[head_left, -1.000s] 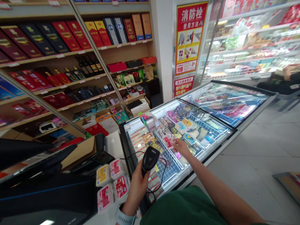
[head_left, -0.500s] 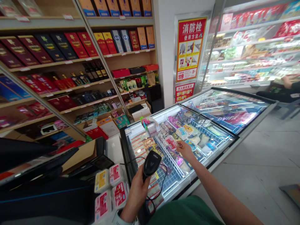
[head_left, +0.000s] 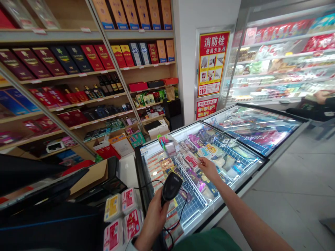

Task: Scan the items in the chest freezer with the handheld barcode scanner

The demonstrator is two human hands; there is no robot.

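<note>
My left hand [head_left: 155, 212] is wrapped round the handle of a black barcode scanner [head_left: 172, 186], its head pointing up and away from me. A black cable [head_left: 180, 218] loops down from the scanner. Over the glass-topped freezer [head_left: 262, 163], my right hand [head_left: 208, 168] pinches the near right side of a small plastic tub [head_left: 191, 159] with a red and white label. The thumb and fingertips are close together at its edge. Several similar tubs [head_left: 133, 223] with red or yellow labels stand stacked on the counter, left of my left hand.
Wire baskets [head_left: 187, 181] and frozen packets lie under the freezer glass. A colourful item [head_left: 171, 148], partly blurred, rests near its far left edge. Dark checkout equipment [head_left: 47, 216] fills the lower left. Shelves of boxes [head_left: 60, 59] stand behind; a person's arm [head_left: 324, 96] shows at far right.
The view has tilted up slightly, so the shelves sit lower in the picture. Both hands keep their holds on the scanner and the tub, with hardly any movement.
</note>
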